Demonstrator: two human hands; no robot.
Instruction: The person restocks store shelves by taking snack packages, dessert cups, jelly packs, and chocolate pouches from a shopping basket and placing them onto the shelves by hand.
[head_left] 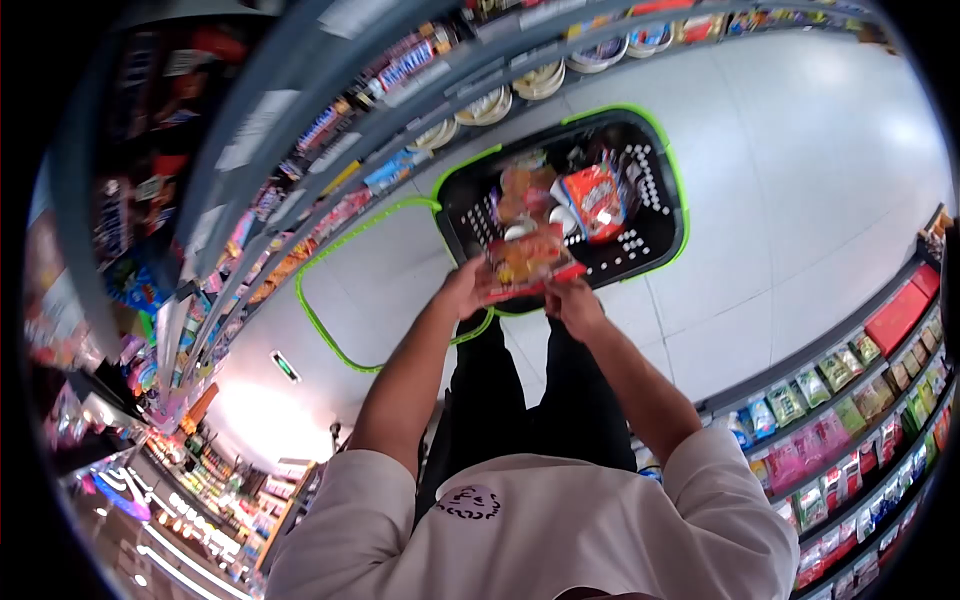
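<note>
Between my two hands is a red snack packet (532, 264) with a yellowish picture, held over the near edge of the shopping basket. My left hand (466, 288) grips its left end, and my right hand (574, 303) pinches its lower right corner. The black basket (655, 235) has a bright green rim and stands on the floor in front of my legs. Inside it lie a red and white packet (596, 202) and a brownish, see-through packet (526, 190). Part of the basket's contents is hidden behind the held packet.
A green basket handle (322, 325) is folded out to the left over the floor. Shelves of packaged sweets (405, 65) curve along the left and top. Racks of small packets (810, 388) stand at the right. Pale floor tiles (770, 180) run between them.
</note>
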